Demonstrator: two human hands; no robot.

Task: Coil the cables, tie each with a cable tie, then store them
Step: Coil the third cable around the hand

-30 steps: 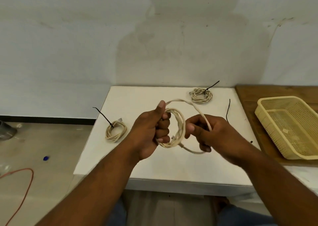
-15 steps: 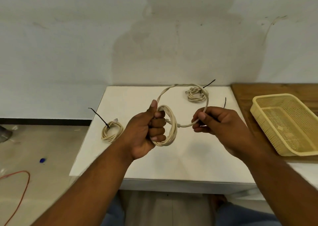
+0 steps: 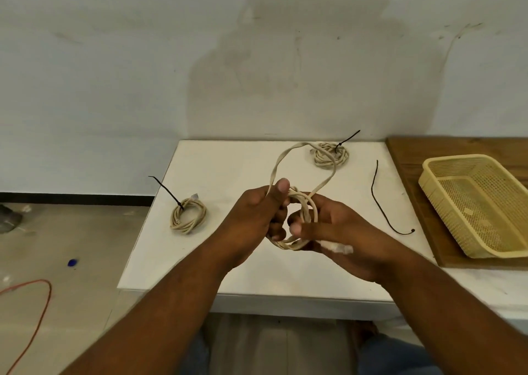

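Above white table [image 3: 228,260], left grip [image 3: 257,214] and right grip [image 3: 328,231] clench the coiled cable [image 3: 300,203] between them.

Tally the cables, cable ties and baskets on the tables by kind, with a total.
Cables: 3, the tied coil at left, the tied coil at back, the cable in both hands
Cable ties: 3, one on each tied coil, one loose tie
Baskets: 1, yellow basket
Total: 7
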